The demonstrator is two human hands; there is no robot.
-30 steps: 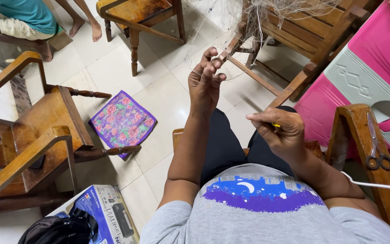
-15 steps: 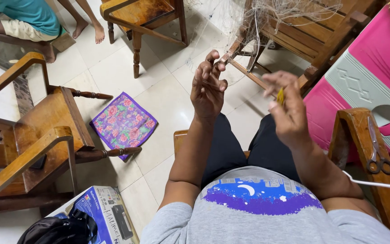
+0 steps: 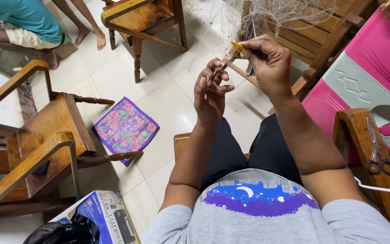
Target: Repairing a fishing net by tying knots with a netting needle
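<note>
**Mia:** What are the two hands doing?

**Tom:** The right hand (image 3: 267,61) is up high. Its fingers are pressed together on a small yellow tool (image 3: 237,46). The tool pokes out at the top of the fingers.

**Mia:** And the other hand?

**Tom:** The left hand (image 3: 211,92) is just below and beside it. Its fingertips are pinched together on something very thin. I think it is thread from the net (image 3: 285,13), but it is too fine to see well.

**Mia:** Where is the net?

**Tom:** It is a pale, tangled net. It hangs over the wooden chair (image 3: 321,36) in front of the person, just behind the hands.

**Mia:** What else is near?

**Tom:** A pair of scissors (image 3: 376,151) lies on a wooden armrest (image 3: 362,135) at the right. A white cord (image 3: 384,189) crosses that armrest lower down. A pink plastic chair (image 3: 375,63) stands behind it.

**Mia:** And on the floor?

**Tom:** A flowery cloth mat (image 3: 125,126) lies on the white tiles, beside another wooden chair (image 3: 46,135) on the left. A blue box (image 3: 104,217) sits at the bottom. Another person (image 3: 19,22) in a teal shirt sits far off at the top left.
</note>
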